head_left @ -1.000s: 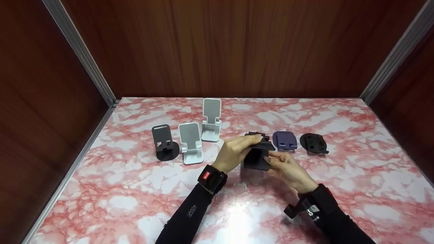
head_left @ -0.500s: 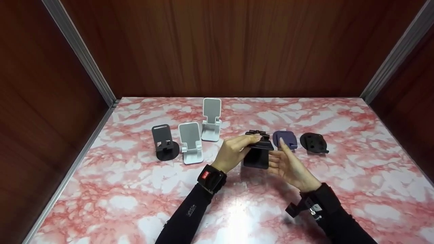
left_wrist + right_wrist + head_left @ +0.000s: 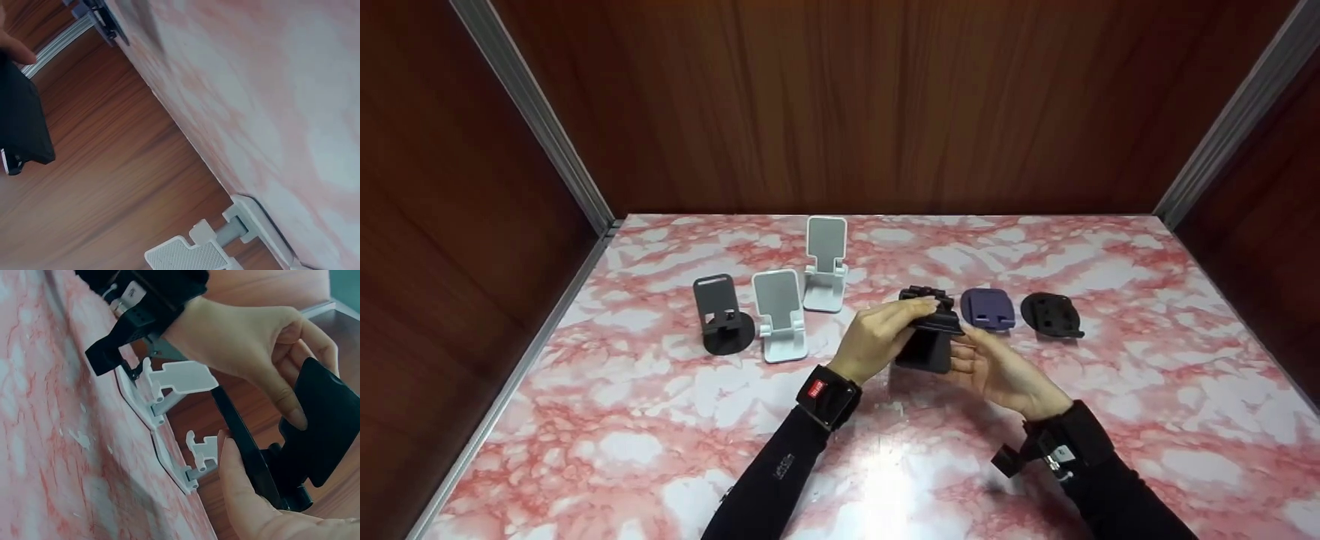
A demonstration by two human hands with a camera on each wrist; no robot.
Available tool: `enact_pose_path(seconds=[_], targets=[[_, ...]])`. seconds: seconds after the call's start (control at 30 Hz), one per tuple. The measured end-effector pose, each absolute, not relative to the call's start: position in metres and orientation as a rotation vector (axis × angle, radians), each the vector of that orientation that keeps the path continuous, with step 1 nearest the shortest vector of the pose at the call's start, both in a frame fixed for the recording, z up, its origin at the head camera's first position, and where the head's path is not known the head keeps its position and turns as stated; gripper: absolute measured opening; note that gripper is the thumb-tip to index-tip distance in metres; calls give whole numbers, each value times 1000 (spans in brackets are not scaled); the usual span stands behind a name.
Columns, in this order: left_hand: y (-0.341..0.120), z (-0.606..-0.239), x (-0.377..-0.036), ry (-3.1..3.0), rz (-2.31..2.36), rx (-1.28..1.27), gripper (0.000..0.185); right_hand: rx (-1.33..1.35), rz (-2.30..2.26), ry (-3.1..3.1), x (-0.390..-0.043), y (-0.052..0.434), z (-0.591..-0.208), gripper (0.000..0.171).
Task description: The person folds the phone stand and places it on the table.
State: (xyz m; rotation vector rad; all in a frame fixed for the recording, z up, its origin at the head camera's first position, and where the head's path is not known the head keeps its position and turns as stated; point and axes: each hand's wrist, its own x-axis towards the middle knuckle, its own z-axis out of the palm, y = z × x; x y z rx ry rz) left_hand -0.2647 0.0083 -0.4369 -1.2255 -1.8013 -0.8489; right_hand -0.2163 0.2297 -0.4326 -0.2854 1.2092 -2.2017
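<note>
- Sleeves in black cover both forearms, each with a strapped device at the wrist, rising from the near edge of the pink-marbled bench (image 3: 607,450).
- Right hand (image 3: 997,371) sits just in front of a black phone stand (image 3: 928,337); its fingers curl against the stand's base, the thumb lying along the base edge in the right wrist view.
- Left hand (image 3: 881,334) comes in from the left and curls over the top of the black phone stand, thumb and fingers pinching its tilted back plate (image 3: 323,422).
- Black phone stand is held between both hands at about the middle of the bench, its base down near the surface; whether it touches the bench cannot be told.
- Just beyond and to the right lies a purple stand (image 3: 988,308), folded flat, and next to that a black round-based stand (image 3: 1051,315), also folded flat.
- Left of the hands stand a dark grey stand (image 3: 721,319) on a round base and a white stand (image 3: 780,315), both upright and close together.
- Farther back, a taller white stand (image 3: 825,262) stands upright behind them.
- Wood panel walls (image 3: 840,105) close the bench in at the far side.
</note>
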Motion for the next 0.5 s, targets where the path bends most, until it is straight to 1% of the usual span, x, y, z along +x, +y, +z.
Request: enact_pose_path(seconds=[0.1, 0.2, 0.27, 0.3, 0.43, 0.5], targets=[[7, -434, -265, -1804, -847, -1286, 35, -295, -2184, 1218, -216, 231, -431, 33], [5, -430, -264, -1847, -931, -1350, 45, -311, -2178, 1227, -216, 234, -430, 33], [4, -426, -264, -1913, -1018, -1345, 53, -319, -2181, 1227, -216, 236, -430, 33], [4, -425, -263, -1962, -1057, -1313, 58, -322, -2185, 1222, -217, 236, -430, 33], [2, -418, -262, -2215, -1248, -1080, 87, -338, -2200, 1196, -218, 239, -430, 31], [-1, -415, -261, -2341, -1393, -950, 95, -355, -2206, 1192, -218, 239, -430, 31]])
